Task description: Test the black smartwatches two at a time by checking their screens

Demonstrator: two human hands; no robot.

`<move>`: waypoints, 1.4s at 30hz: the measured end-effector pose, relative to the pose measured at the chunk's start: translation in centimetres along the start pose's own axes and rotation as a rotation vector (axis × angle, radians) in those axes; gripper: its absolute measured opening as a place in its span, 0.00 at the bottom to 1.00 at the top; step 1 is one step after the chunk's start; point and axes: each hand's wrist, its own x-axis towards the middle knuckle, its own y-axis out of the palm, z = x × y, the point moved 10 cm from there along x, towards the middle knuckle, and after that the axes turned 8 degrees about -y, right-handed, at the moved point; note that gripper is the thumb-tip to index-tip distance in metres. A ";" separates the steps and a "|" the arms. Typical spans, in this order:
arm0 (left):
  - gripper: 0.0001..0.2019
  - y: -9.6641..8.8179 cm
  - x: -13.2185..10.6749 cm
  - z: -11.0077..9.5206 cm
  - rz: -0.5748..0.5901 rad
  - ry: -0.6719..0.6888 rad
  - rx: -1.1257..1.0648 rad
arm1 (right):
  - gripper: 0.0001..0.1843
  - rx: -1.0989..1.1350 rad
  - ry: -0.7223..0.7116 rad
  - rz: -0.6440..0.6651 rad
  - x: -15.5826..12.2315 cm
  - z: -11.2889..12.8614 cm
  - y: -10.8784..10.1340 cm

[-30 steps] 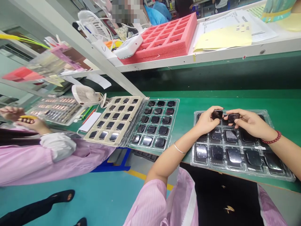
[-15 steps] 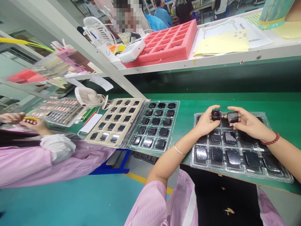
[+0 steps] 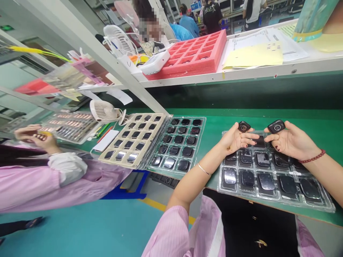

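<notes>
Left hand (image 3: pixel 238 140): pinching a black smartwatch body (image 3: pixel 244 126), its back facing the wearer.
Right hand (image 3: pixel 296 142): pinching a second smartwatch body (image 3: pixel 276 126), its back also showing.
Clear tray (image 3: pixel 327 202): lying beneath both hands at the bench's (image 3: pixel 241 115) front edge, holding dark-screened watches (image 3: pixel 266 179).
Second clear tray (image 3: pixel 199 132): sitting farther left along the same edge, a beige tray (image 3: pixel 130 134) lying just beside it.
Red foam tray (image 3: pixel 203 67): resting on the shelf (image 3: pixel 246 72) above the bench's back edge.
</notes>
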 end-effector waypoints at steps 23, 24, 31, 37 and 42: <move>0.27 1.9 -1.3 -1.3 -0.157 0.349 0.566 | 0.16 -0.546 -0.403 -0.011 -0.7 2.3 2.7; 0.27 2.0 -1.4 -1.3 -0.158 0.351 0.567 | 0.15 -0.550 -0.399 -0.010 -0.7 2.3 2.7; 0.26 2.0 -1.5 -1.2 -0.164 0.341 0.566 | 0.14 -0.555 -0.398 -0.013 -0.7 2.2 2.6; 0.23 1.9 -1.5 -1.1 -0.166 0.335 0.536 | 0.16 -0.552 -0.421 -0.006 -0.8 2.2 2.6; 0.19 1.7 -1.6 -1.1 -0.204 0.340 0.568 | 0.13 -0.582 -0.417 -0.013 -0.8 2.4 2.7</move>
